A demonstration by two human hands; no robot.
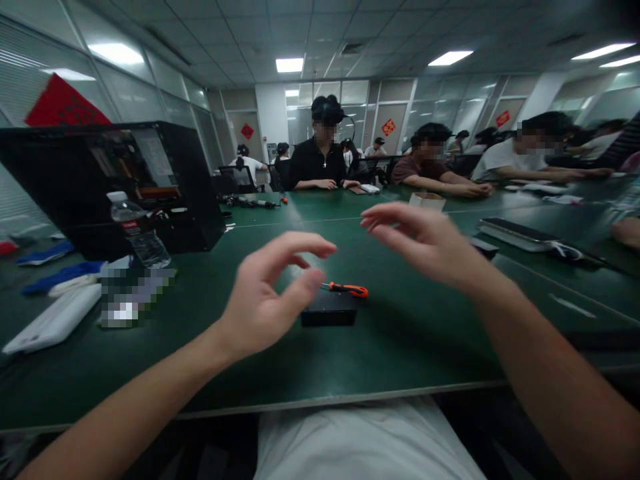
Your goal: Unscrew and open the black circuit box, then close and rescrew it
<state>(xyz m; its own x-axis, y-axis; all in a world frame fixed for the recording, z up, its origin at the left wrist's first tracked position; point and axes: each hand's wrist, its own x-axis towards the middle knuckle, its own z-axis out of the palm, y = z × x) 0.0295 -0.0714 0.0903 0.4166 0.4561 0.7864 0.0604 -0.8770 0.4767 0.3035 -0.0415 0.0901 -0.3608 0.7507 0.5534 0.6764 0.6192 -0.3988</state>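
My left hand (273,290) is raised over the green table, fingers curved and apart from the thumb, with nothing in it. To the right, my right hand (420,240) hovers higher, also empty, its fingers bent and thumb separate. Below and between them a small black box (330,313) lies on the table. A screwdriver (350,289) with an orange and black handle rests at the box's far side; my left thumb hides part of its shaft side. Neither hand appears to touch the box or the screwdriver.
An open black computer case (200,180) stands at the left, with a clear water bottle (143,233) before it. A white packet (55,320) and blue cloths (65,275) lie nearby. At right is a flat dark-topped box (520,235). Several people sit across and beside the green table (400,353).
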